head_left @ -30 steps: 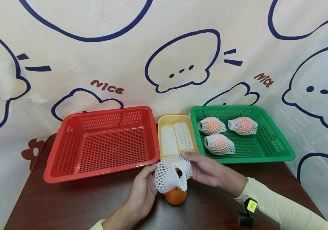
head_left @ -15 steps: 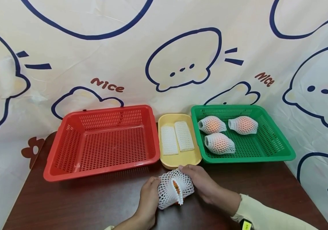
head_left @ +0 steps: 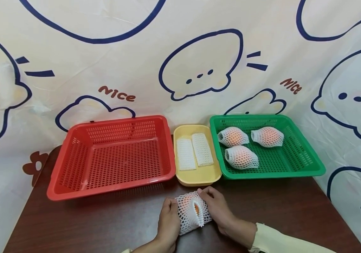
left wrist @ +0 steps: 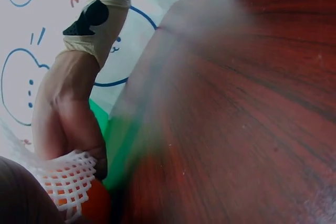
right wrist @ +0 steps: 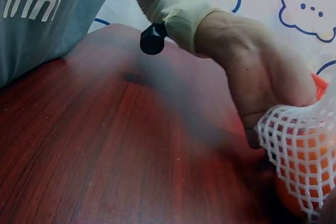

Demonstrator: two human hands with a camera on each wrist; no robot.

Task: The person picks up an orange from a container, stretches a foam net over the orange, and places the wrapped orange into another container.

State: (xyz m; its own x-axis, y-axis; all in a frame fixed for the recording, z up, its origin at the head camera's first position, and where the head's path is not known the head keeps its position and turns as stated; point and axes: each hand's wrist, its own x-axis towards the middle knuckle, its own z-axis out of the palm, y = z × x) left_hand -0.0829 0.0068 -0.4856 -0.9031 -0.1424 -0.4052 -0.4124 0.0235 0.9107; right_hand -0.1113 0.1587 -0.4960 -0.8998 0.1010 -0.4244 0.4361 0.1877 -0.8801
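A white foam fruit net (head_left: 186,215) is stretched between my two hands at the front middle of the table, over an orange fruit (right wrist: 287,196). My left hand (head_left: 168,224) grips the net's left edge, thumb on top. At the opposite edge, my right hand (head_left: 219,210) pinches the net between thumb and fingers. The net's opening gapes toward the head camera, and a bit of the fruit shows through it. In both wrist views the net (left wrist: 68,179) covers the fruit's upper part, while its lower side is bare near the table.
A red basket (head_left: 110,188) stands at the back left. A yellow tray (head_left: 200,177) beside it holds two flat foam nets (head_left: 186,154). In the green basket (head_left: 307,170) at the right lie three netted fruits (head_left: 242,157). A printed cloth (head_left: 136,63) hangs behind.
Both hands have come down and toward the body with the net, from above the fruit to over it. The fruit, bare below the net before, is now mostly covered in the head view.
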